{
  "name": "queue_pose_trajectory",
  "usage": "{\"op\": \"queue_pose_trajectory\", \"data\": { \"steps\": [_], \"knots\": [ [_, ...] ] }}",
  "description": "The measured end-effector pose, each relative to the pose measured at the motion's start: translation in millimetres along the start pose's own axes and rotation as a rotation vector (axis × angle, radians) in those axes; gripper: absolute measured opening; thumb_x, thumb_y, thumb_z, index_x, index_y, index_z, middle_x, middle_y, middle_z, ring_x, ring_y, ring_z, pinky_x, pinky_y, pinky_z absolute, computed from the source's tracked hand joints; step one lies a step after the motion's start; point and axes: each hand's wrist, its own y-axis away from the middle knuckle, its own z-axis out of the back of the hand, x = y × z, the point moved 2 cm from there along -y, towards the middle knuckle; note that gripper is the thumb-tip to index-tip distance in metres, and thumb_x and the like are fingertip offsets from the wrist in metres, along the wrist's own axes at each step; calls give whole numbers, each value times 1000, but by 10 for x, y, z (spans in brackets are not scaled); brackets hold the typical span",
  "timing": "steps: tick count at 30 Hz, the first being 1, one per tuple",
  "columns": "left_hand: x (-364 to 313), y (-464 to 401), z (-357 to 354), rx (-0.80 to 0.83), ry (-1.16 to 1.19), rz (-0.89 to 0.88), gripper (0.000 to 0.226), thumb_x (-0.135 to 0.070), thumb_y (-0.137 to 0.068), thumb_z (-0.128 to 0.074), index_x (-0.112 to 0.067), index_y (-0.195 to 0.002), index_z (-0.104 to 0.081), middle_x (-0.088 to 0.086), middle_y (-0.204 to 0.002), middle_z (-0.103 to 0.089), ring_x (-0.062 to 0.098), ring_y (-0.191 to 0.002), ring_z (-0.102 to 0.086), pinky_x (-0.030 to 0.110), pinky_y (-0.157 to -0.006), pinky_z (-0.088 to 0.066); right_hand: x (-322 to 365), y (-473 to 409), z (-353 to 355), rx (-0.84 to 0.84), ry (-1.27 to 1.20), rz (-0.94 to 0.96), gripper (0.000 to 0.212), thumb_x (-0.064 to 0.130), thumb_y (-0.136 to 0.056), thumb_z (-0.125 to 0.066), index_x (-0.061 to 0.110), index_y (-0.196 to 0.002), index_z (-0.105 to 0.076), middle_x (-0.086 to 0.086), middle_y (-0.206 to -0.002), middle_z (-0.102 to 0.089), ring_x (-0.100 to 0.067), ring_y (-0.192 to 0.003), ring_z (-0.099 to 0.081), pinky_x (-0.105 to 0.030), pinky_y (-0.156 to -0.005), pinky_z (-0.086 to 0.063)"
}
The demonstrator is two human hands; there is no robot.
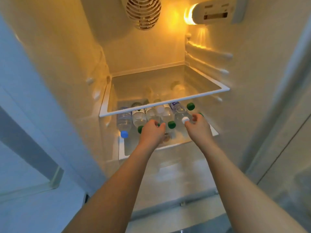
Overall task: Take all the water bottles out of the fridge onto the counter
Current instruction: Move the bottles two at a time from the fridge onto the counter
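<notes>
Several clear water bottles lie side by side on the lower fridge shelf [213, 132], caps toward me. One at the left has a blue cap [124, 134]. Others have green caps [171, 124], and a further green cap [190, 106] sits farther back on the right. My left hand [152, 132] reaches in, its fingers curled over the neck of a middle bottle [152, 116] whose green cap just peeks out. My right hand [197, 126] curls its thumb and fingers round the neck of the white-capped bottle [180, 110]. The upper halves of the bottles are hidden under the glass shelf.
An empty glass shelf with a white rim [165, 102] hangs just above the bottles. The fridge light [189, 15] glows at the top right and a fan vent [143, 12] is at the top. The open door [25, 148] stands at the left. More blurred bottles lie at the back.
</notes>
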Motion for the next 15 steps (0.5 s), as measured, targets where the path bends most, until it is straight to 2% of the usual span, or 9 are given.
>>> {"op": "queue_pose_trajectory", "data": {
  "steps": [3,6,9,12,13,15],
  "knots": [
    [-45,-301,-101,-9,125,55,24,-38,-89,-55,-15,-97,-56,7,-95,-61,26,-81,-59,36,-75,-51,-19,-300,-64,-20,-23,-42,45,24,-90,-56,10,-133,-49,-8,-125,-56,-29,-112,-54,-35,-84,-41],
    [-45,-542,-198,-6,269,159,19,-39,-86,-57,-21,-83,-52,17,-98,-66,35,-84,-67,44,-78,-58,-71,-583,-137,-39,-71,-58,36,24,-90,-56,11,-123,-53,-5,-106,-55,-24,-91,-54,-31,-68,-42],
    [-46,-747,-284,-1,428,243,17,-31,-91,-58,-16,-86,-54,17,-95,-65,31,-76,-65,34,-60,-56,-72,-808,-200,-44,-85,-109,25,26,-90,-58,14,-112,-54,-7,-104,-59,-25,-89,-57,-33,-69,-43],
    [-67,-935,-345,-14,535,288,17,-29,-94,-58,-13,-99,-57,9,-88,-61,25,-72,-64,32,-55,-58,-90,-1022,-282,-47,-67,-142,36,34,-87,-59,13,-116,-52,-10,-109,-58,-30,-95,-59,-44,-81,-52],
    [-87,-972,-347,-19,580,308,19,-31,-94,-59,-13,-102,-57,8,-87,-60,23,-69,-63,29,-49,-56,-112,-1086,-319,-41,-46,-151,38,37,-86,-58,14,-116,-53,-10,-107,-59,-31,-94,-60,-46,-82,-54],
    [-91,-1057,-344,-9,639,341,20,-33,-94,-61,-13,-98,-58,7,-85,-58,20,-63,-60,21,-37,-46,-171,-1212,-407,-25,-20,-164,40,42,-81,-54,15,-111,-54,-11,-100,-60,-31,-88,-61,-48,-77,-56]
  ]
}}
